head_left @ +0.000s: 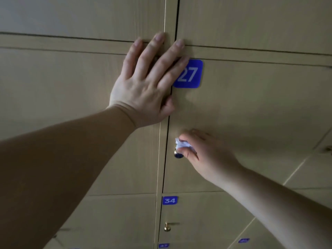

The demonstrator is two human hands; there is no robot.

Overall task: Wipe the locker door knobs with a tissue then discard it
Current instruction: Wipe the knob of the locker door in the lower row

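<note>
The pale wood-grain locker door [251, 108] is steadied by the left hand [143, 83], laid flat with straight fingers [152, 51] across the seam, while the right hand [206, 155] is closed on a crumpled white tissue [183, 145] pressed to the small round brass knob [177, 155]. The knob is judged best wiped all round, underside included. The blue number plate 27 [193, 74] is partly covered by the left hand; another brass knob [167, 227] is seen below the blue plate 34 [169, 200]

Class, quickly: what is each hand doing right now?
Left hand: open, flat against the locker doors.
Right hand: pinching the tissue at the knob.
</note>
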